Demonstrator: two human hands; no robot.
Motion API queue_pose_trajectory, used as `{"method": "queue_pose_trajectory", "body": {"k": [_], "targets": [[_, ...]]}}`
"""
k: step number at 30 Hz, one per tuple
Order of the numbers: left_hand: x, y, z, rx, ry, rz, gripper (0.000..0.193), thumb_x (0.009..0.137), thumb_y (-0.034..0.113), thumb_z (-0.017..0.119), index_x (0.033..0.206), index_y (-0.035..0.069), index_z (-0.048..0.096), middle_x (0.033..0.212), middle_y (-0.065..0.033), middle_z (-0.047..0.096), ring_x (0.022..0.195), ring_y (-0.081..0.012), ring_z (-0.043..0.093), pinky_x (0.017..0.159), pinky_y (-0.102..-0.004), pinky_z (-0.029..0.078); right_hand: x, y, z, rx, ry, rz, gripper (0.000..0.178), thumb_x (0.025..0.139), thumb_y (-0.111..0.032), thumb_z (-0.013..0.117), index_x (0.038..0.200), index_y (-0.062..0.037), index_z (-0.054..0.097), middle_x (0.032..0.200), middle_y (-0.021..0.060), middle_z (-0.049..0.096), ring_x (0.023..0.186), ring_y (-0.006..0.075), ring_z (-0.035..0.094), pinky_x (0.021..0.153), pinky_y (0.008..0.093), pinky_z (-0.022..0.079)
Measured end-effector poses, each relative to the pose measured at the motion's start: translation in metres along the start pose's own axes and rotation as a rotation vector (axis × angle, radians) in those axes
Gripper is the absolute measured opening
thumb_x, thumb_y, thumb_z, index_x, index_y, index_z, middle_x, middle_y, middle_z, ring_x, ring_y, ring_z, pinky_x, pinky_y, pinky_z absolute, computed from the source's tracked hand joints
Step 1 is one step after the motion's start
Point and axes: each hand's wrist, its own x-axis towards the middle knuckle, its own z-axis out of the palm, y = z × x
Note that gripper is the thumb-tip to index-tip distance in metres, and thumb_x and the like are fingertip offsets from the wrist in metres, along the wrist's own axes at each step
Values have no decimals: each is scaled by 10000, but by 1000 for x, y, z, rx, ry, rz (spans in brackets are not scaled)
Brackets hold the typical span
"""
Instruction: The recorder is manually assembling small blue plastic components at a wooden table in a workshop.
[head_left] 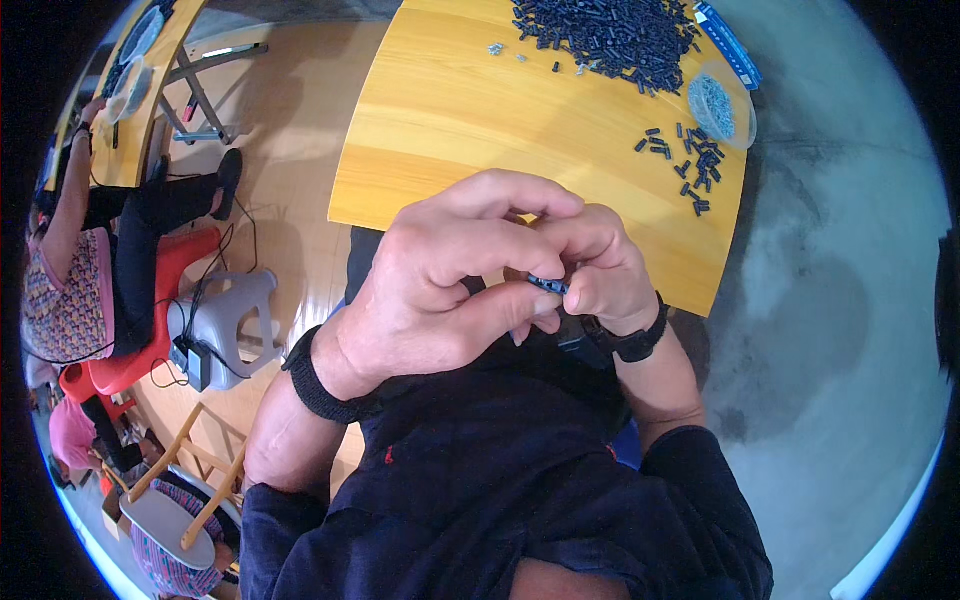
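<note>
In front of my chest, a little short of the table's near edge, my two hands meet around a small black plastic part [546, 285]. My left hand [440, 265] is closed, its thumb and forefinger pinching the part from the left. On the other side my right hand [605, 265] is also closed, with its thumb at the part's right end. Fingers cover most of the part, so its full shape is hidden. Both wrists wear black bands.
On the yellow wooden table [430, 120] lie a big heap of black parts [610, 40], a smaller scatter of them [703, 160], a clear tub of small pale-blue pieces [712, 107] and a blue box [728, 45]. To the left are a grey stool [225, 315] and a seated person [75, 280].
</note>
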Motion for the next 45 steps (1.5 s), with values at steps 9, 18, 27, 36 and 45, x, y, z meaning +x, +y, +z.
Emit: {"method": "queue_pose_trajectory", "body": {"k": [9,18,27,36,45], "targets": [[2,-1,-1,23,-22,-38,86,780,-37,684,866,-26,683,1189,-198,562,849,-228,674,729,-306,541,3,2,5,33,17,7,333,855,-283,687,875,46,637,661,73,603,554,146,602,515,259,505],[0,-13,4,-63,123,-82,134,773,-125,588,859,-31,627,1127,-168,576,700,-155,679,570,-221,559,12,18,5,232,29,-13,362,897,-303,641,895,57,606,643,57,523,538,158,553,546,353,547],[-1,-16,5,45,232,-54,137,746,-75,656,867,-11,650,1093,-166,599,814,-164,644,654,-262,537,8,24,1,307,73,-7,452,934,-358,579,1024,85,561,707,80,540,550,214,581,544,411,559],[-5,-20,1,60,262,-65,144,733,-50,679,866,2,661,1089,-163,611,870,-171,639,724,-282,514,8,20,6,223,162,26,409,978,-306,497,1079,85,558,781,121,601,593,225,612,580,388,555],[-6,-27,-6,139,284,-21,162,735,-56,684,881,12,661,1012,-131,634,874,-204,626,777,-305,488,4,-12,17,-636,309,-51,195,959,-117,486,999,44,587,721,62,598,613,131,585,569,265,481]]}}
